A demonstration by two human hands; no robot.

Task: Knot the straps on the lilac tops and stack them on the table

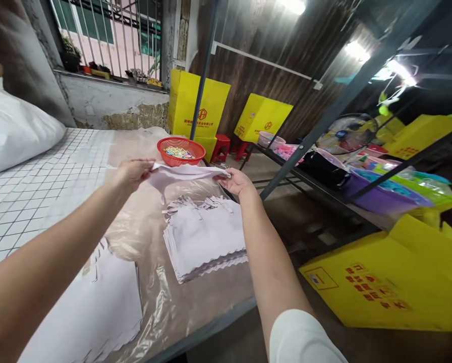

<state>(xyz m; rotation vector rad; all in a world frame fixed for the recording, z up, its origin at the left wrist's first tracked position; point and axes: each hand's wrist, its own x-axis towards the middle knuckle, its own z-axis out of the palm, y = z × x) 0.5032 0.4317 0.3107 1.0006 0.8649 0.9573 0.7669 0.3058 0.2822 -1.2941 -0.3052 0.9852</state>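
Between my two hands a pale lilac-white piece of fabric [188, 172] is stretched by its top edge, above the table. My left hand [134, 171] pinches its left end, and my right hand [233, 181] grips the right end with the fingers curled round it. Below the cloth lies a stack of similar pale cut pieces [205, 234] with wavy edges and narrow strips along the far side. A second stack [93, 307] sits under my left forearm, partly covered by it. Just beyond the held cloth stands a red plastic basket [181, 145] with small light-coloured pieces inside.
The table [146, 282] has a clear plastic cover. A white sack [17, 126] rests at the far left. On the right, a metal rack holds a purple basin [381, 194] and a fan [347, 133]. Yellow boxes [396, 277] stand beside and behind; a slanted metal post [313, 133] rises nearby.
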